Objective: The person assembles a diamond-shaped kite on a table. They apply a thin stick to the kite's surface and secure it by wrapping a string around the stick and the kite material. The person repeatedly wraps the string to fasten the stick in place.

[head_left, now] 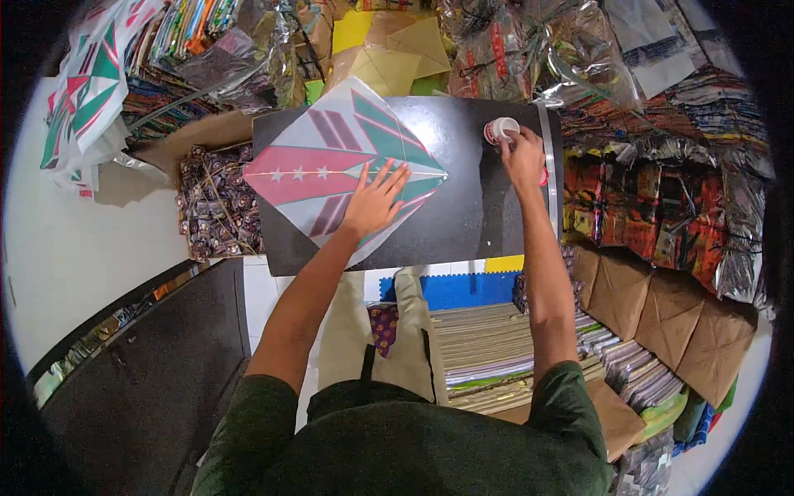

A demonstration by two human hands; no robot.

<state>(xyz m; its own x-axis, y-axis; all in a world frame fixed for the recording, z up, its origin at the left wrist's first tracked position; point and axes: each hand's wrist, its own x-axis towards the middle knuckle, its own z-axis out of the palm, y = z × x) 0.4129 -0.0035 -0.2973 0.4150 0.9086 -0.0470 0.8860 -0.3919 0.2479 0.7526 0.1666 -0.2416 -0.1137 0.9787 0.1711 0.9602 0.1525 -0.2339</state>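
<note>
A diamond-shaped paper kite (302,178) in white, red and green, with three stars along its middle, lies on the black tabletop (463,223). Flat on its right part rests my left hand (377,198), fingers spread and holding nothing. Over the right side of the table, my right hand (523,161) grips a small white tub (500,130) with red marking, thumb and fingers at its side. The tub looks tilted. A small red round thing (543,177), partly hidden behind my right wrist, sits by the table's right edge.
Left of the table stands a box of small wrapped packets (217,202). Stacks of plastic-wrapped bundles (538,58) line the far side, and red-and-black packs (645,211) fill the right. Stacked sheets (484,343) lie below the table's near edge. Another kite (87,91) hangs far left.
</note>
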